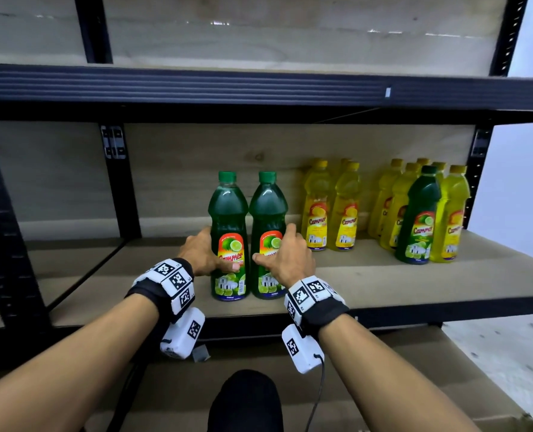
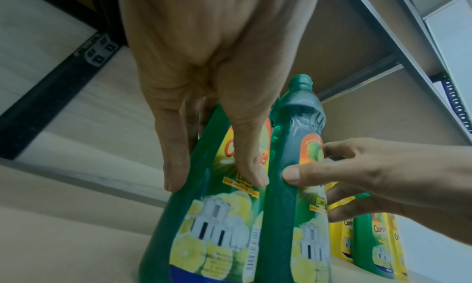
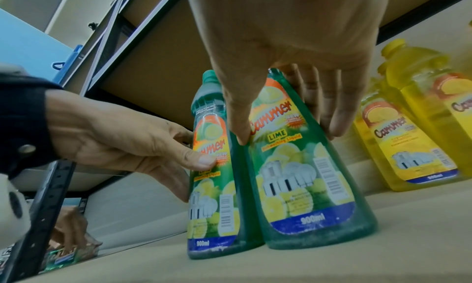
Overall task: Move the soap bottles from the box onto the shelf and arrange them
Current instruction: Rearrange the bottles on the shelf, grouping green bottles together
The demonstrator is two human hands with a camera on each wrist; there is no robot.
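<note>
Two green lime soap bottles stand upright and touching at the front middle of the shelf board (image 1: pixel 383 282). My left hand (image 1: pixel 210 254) grips the left green bottle (image 1: pixel 227 210), thumb on its label and fingers round its left side. My right hand (image 1: pixel 277 247) grips the right green bottle (image 1: pixel 268 210) the same way from the right. In the left wrist view the left hand (image 2: pixel 214 181) pinches its bottle (image 2: pixel 204 226). In the right wrist view the right hand (image 3: pixel 286 134) holds its bottle (image 3: pixel 306 186) by the label.
Several yellow soap bottles (image 1: pixel 316 207) stand further back to the right, with one more green bottle (image 1: pixel 421 213) among the rightmost group. A black beam (image 1: pixel 259 88) of the upper shelf hangs overhead. A black post (image 1: pixel 118 182) stands left. Brown cardboard (image 1: pixel 414 369) lies below the shelf.
</note>
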